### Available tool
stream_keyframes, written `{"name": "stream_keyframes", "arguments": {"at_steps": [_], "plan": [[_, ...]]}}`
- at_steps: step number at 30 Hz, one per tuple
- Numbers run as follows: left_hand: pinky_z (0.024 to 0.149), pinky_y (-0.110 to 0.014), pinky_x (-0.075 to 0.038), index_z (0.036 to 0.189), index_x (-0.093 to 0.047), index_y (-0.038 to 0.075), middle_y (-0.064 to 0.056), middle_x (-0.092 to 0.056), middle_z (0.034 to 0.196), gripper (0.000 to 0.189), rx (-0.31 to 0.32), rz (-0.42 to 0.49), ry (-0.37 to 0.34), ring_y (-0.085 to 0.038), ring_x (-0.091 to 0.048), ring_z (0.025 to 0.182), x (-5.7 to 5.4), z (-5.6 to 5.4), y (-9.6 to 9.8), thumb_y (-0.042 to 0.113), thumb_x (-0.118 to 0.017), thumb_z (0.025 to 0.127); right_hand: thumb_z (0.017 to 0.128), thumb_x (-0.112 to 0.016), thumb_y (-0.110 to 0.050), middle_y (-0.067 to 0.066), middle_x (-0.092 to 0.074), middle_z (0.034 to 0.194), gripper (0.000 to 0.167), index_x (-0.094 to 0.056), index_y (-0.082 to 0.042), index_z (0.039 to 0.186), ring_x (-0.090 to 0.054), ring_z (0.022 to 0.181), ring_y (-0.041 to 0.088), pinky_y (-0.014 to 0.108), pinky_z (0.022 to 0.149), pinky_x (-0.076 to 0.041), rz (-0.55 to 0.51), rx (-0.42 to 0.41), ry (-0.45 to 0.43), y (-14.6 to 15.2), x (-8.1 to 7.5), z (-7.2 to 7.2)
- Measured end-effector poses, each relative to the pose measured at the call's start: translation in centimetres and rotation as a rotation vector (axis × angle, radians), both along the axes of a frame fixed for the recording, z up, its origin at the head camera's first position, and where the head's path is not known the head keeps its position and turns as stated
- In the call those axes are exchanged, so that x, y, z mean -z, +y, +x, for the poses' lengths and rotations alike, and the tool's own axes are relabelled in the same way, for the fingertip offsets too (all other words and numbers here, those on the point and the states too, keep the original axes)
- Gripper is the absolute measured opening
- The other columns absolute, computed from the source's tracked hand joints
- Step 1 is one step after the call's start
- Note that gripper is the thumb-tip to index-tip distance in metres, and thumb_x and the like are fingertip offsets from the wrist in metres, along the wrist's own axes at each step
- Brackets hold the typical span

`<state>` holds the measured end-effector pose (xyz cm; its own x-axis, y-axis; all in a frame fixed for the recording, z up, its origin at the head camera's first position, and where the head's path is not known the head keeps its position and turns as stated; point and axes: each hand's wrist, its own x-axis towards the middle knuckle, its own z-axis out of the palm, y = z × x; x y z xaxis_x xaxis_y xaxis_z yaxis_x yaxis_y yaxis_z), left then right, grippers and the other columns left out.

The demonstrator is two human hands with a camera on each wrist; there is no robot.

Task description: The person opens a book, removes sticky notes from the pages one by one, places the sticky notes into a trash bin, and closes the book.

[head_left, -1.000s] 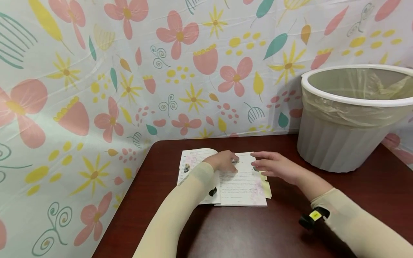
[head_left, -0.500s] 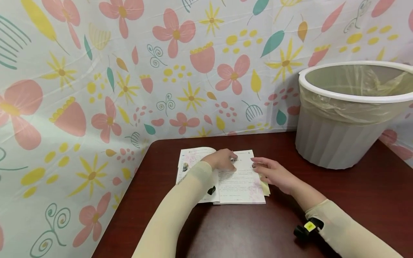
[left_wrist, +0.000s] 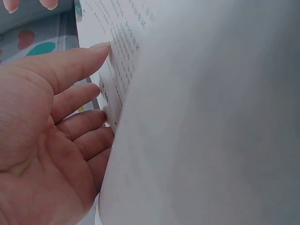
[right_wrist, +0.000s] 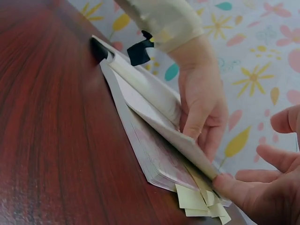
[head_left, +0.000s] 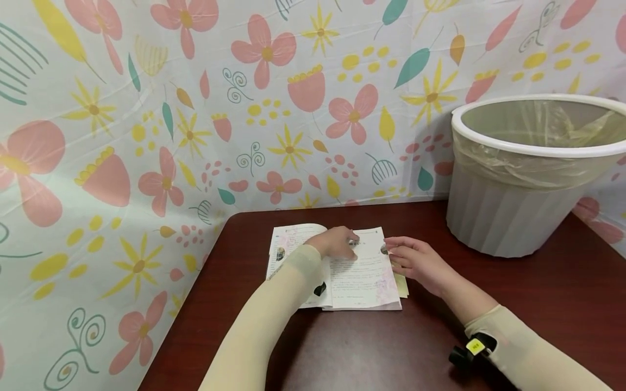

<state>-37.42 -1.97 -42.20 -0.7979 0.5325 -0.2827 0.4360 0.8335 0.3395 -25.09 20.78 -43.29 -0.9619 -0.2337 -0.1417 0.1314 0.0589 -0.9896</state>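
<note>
As the book (head_left: 362,282) lay spread on the desk (head_left: 362,347), its spine running near to far, the right hand (head_left: 423,266), grip wide, was nearer the lifted page's (right_wrist: 154,117) free right edge, thumb touching it, while the left hand (head_left: 335,242), loosely parted, rested nearer the spine.

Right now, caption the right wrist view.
Bare left hand and right hand touch an open white-paged book with yellow paper tabs.

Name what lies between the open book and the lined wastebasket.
The right hand, yellow paper tabs and dark red tabletop, as the head view shows.
</note>
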Motion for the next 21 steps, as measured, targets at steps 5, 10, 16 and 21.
{"name": "stream_keyframes", "arguments": {"at_steps": [5, 10, 16, 21], "plan": [[0.117, -0.036, -0.043, 0.146, -0.060, 0.027, 0.006, -0.055, 0.153, 0.058, 0.025, 0.004, 0.002, -0.017, -0.048, 0.145, 0.2, -0.2, -0.1, 0.034, -0.076, 0.091, 0.109, -0.050, -0.026, 0.008, -0.059, 0.138, 0.053, -0.041, 0.001, 0.152, -0.063, 0.124, 0.022, 0.038, 0.099, -0.058, -0.057, 0.053, -0.030, 0.2, 0.1, -0.1], [0.117, -0.038, -0.044, 0.148, -0.058, 0.020, 0.003, -0.058, 0.152, 0.055, 0.030, 0.113, -0.053, -0.019, -0.050, 0.144, 0.4, -0.9, -0.7, 0.039, -0.069, 0.098, 0.109, -0.049, -0.025, 0.017, -0.051, 0.147, 0.050, -0.042, -0.001, 0.152, -0.064, 0.123, 0.021, 0.038, 0.098, -0.059, -0.116, 0.075, -0.056, 0.5, 0.3, -0.1], [0.118, -0.044, -0.042, 0.151, -0.055, 0.018, -0.004, -0.055, 0.154, 0.055, -0.053, 0.436, -0.173, -0.023, -0.050, 0.144, 0.5, -1.6, -2.0, 0.041, -0.064, 0.101, 0.108, -0.048, -0.026, 0.027, -0.030, 0.164, 0.045, -0.044, -0.009, 0.150, -0.065, 0.125, 0.025, 0.041, 0.097, -0.059, -0.182, 0.071, -0.086, 0.8, 0.1, -0.1], [0.121, -0.044, -0.040, 0.148, -0.057, 0.028, 0.003, -0.060, 0.150, 0.051, -0.087, 0.595, -0.233, -0.019, -0.051, 0.144, 0.4, -1.2, -3.1, 0.044, -0.065, 0.100, 0.108, -0.045, -0.022, 0.028, -0.027, 0.166, 0.054, -0.031, -0.012, 0.159, -0.069, 0.118, 0.023, 0.041, 0.094, -0.060, -0.235, 0.063, -0.112, 0.9, -0.3, -0.1]]}}
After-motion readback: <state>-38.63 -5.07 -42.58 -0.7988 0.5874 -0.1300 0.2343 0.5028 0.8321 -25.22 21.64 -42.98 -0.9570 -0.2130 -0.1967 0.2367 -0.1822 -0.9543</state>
